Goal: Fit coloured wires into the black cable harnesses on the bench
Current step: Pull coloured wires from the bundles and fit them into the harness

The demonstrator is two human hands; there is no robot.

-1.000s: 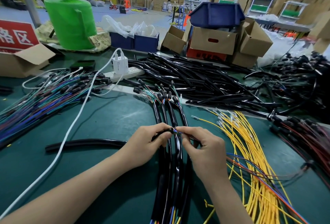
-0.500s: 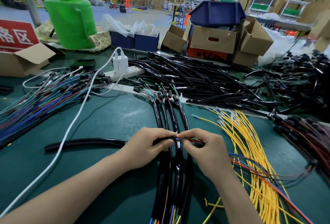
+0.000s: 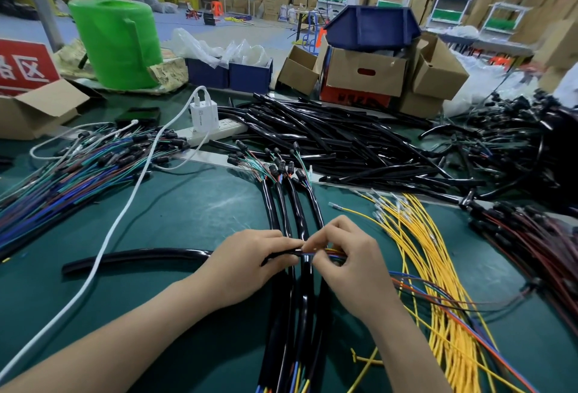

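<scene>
A black harness tube [image 3: 137, 257] lies across the green bench [image 3: 194, 211] from the left. My left hand [image 3: 250, 264] grips its right end. My right hand [image 3: 347, 262] pinches a thin bundle of coloured wires [image 3: 336, 255], blue, yellow and red, right at the tube's mouth. Both hands meet over several filled black harnesses [image 3: 294, 211] that run away from me, with coloured wires and small plugs at their far ends. The coloured bundle trails to the right across the loose yellow wires [image 3: 428, 255].
A heap of empty black tubes [image 3: 337, 142] lies behind. Bundles of coloured wires [image 3: 72, 173] lie at the left, dark red ones [image 3: 531, 236] at the right. A white charger cable [image 3: 119, 223] crosses the bench from a power strip [image 3: 215, 129]. Cardboard boxes [image 3: 366, 73] and a green watering can [image 3: 119, 42] stand at the back.
My hands have stayed together at the tube's mouth. The right hand's fingers have shifted slightly on the coloured wires; the tube lies where it was.
</scene>
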